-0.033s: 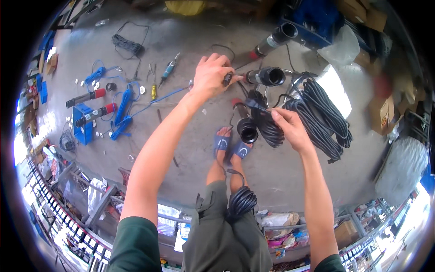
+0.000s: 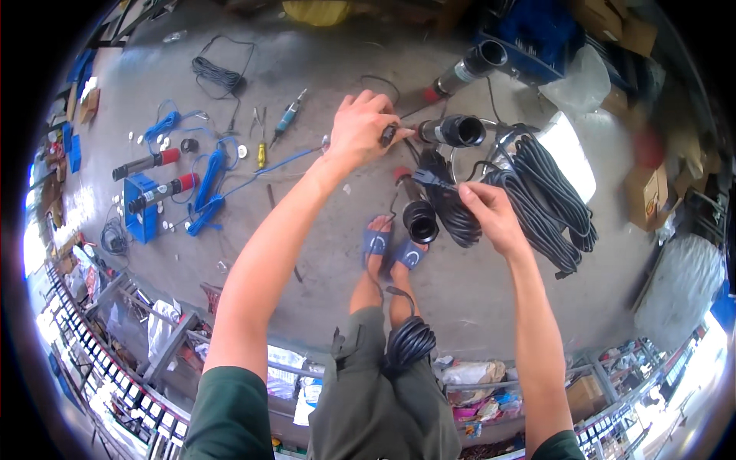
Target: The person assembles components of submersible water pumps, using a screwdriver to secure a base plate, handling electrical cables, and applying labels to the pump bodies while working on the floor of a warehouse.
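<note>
Black plug [image 2: 433,180] pinched between right hand's [image 2: 497,218] thumb and fingers, over coiled black cable [image 2: 458,218]; left hand [image 2: 363,130] curled round small black part [image 2: 389,136], near black tube [image 2: 458,130].

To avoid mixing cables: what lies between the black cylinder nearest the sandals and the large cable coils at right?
In the head view, a smaller black cable coil, then the right hand, show between the black cylinder and the large coils.

Short black rounded piece [image 2: 389,136], gripped, partly hidden; dark flat cable end [image 2: 431,180], pinched, pointing left over coiled black cable [image 2: 458,221], well inside the edges of the floor [image 2: 330,230].
</note>
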{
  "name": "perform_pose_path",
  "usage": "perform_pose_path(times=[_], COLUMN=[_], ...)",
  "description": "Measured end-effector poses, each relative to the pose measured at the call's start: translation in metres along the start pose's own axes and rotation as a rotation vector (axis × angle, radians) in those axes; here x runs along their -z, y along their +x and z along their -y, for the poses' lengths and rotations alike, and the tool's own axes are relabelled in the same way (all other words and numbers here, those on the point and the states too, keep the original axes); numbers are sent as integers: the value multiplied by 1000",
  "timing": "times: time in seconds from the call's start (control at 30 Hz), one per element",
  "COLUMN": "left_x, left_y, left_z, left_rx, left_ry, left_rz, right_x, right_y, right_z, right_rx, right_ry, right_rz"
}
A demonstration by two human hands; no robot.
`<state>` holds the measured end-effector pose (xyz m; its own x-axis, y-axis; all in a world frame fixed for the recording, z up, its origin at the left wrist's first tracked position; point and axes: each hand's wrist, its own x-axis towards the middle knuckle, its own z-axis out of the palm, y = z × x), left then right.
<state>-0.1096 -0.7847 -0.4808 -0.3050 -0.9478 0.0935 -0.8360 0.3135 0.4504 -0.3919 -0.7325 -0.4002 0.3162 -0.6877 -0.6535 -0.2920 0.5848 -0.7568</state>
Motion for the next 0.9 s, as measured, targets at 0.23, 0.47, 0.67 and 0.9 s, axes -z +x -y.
perform_pose_path(times=[0.23, 0.47, 0.67, 0.9], left_x=[-1, -5, -9, -14], left_y=[0, 0, 2, 7], left_z=[0, 0, -3, -9], left_rx=[14, 14, -16, -49], left_ry=[2, -8, 0, 9], left_rz=[-24, -88, -137, -178], right_x=[-12, -17, -26, -28], right_y=[45, 47, 46, 68], right_z=[-1, -8, -2, -13], right_rx=[579, 353, 359, 178], right_ry=[-564, -529, -428, -125], right_rz=[-221, -198, -308, -140])
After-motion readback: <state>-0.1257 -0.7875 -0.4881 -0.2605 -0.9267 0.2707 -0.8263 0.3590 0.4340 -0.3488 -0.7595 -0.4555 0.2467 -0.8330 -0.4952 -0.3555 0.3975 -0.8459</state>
